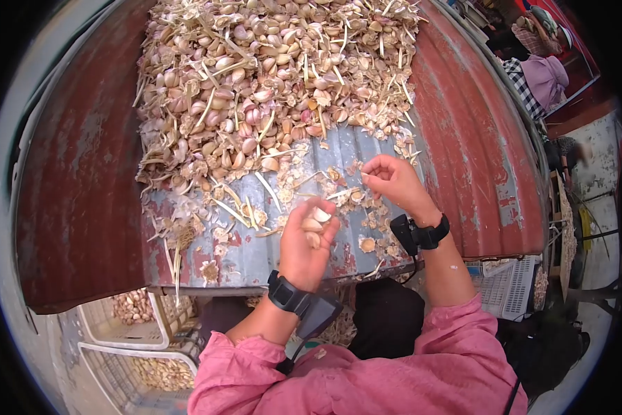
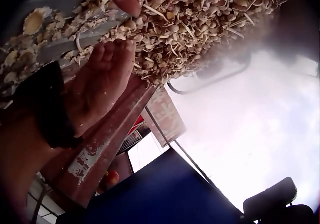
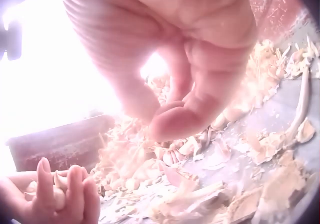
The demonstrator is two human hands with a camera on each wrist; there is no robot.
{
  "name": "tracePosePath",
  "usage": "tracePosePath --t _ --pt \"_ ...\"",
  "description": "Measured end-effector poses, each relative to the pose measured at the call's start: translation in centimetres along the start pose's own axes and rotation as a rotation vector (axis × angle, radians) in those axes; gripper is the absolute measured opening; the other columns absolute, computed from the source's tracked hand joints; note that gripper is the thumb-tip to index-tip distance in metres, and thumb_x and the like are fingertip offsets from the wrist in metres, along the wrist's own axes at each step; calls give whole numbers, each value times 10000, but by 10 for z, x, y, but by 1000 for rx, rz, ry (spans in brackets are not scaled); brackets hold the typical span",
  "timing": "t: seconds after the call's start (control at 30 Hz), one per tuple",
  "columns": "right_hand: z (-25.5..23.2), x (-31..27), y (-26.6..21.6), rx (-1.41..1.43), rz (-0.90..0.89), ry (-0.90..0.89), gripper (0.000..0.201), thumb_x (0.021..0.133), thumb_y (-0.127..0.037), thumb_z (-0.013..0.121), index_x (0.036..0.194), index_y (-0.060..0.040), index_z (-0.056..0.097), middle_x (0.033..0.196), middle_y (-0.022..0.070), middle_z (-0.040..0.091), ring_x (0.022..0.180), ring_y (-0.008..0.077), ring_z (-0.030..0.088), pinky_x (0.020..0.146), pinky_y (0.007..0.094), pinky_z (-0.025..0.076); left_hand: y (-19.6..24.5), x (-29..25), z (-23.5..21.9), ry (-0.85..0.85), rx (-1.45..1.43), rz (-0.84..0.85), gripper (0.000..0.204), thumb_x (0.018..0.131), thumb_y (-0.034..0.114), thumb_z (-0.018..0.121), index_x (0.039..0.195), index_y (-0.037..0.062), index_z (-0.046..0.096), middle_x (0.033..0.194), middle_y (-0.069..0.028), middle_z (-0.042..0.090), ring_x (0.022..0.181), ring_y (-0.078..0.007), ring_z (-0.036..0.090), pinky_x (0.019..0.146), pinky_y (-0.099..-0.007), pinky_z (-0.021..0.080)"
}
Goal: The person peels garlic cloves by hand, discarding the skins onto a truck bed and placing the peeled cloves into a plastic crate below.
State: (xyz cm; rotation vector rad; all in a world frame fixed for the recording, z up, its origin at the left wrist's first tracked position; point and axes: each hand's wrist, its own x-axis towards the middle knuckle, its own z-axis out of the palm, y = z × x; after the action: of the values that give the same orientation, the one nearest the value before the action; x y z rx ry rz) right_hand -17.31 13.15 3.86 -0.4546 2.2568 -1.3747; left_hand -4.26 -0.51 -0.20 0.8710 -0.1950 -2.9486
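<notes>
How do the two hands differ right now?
The left hand is curled round several garlic cloves, while the right hand shows no cloves, only pinched fingertips. The left sits nearer the person; the right reaches closer to the garlic pile. Both wear black wrist straps.
</notes>
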Motion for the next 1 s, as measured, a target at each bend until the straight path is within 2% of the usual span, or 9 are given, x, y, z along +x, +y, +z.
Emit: tracePosePath --t 0.1,0.2,0.27,0.33,0.43,0.7,0.83,0.93,1.0 --pt "23 -22 -34 76 12 -165 172 742 -121 623 829 24 594 673 38 562 592 98 557 504 240 455 -4 -1 3 48 4 -49 261 872 217 409 1031 40 515 910 -96 581 848 -190 578 705 -312 500" --pt "41 -9 -40 -8 -247 -130 167 726 -107 625 841 11 601 735 89 573 625 153 573 548 261 465 -1 -2 0 -8 -60 -100 224 864 202 427 987 43 524 894 -84 582 818 -180 580 662 -291 499" --pt "36 39 -36 -428 -383 95 173 704 -89 612 858 -9 611 834 149 569 688 248 575 626 310 463 3 -1 -3 8 -87 -86 198 859 196 441 958 46 523 884 -80 581 799 -176 580 605 -274 487" --pt "42 82 -19 -527 -464 183 167 688 -76 589 846 -23 601 865 172 561 740 318 553 687 359 443 6 2 -4 13 -111 -73 173 854 190 455 929 50 522 875 -76 581 780 -171 580 548 -257 475" --pt "54 108 0 -803 -375 124 149 688 -84 581 819 -13 574 818 165 566 782 329 546 712 381 426 8 5 -8 -23 -119 -84 124 850 171 470 890 59 506 860 -73 573 719 -156 565 439 -217 404" --pt "25 59 19 -600 -148 97 152 651 -131 632 723 -17 560 650 122 579 599 293 560 575 354 439 7 -1 -3 -51 27 -116 118 863 165 471 933 70 472 818 -37 511 595 -66 465 368 -154 286" --pt "26 61 20 -508 -147 225 160 666 -138 627 762 -18 583 693 129 586 634 277 567 601 348 445 3 1 -6 -89 43 -100 120 866 173 473 924 67 473 804 -30 503 579 -56 447 366 -156 280" --pt "33 70 10 -540 -360 332 178 676 -139 617 804 -16 600 738 140 588 668 250 575 632 330 453 3 2 -6 -42 21 -94 120 871 179 474 910 65 472 802 -28 503 580 -57 451 367 -156 278" --pt "34 83 18 -544 -331 66 237 682 -140 613 889 -25 599 763 144 586 694 228 578 658 315 457 4 5 -5 -44 44 -42 131 877 175 470 933 57 476 802 -26 501 584 -57 453 371 -156 279"
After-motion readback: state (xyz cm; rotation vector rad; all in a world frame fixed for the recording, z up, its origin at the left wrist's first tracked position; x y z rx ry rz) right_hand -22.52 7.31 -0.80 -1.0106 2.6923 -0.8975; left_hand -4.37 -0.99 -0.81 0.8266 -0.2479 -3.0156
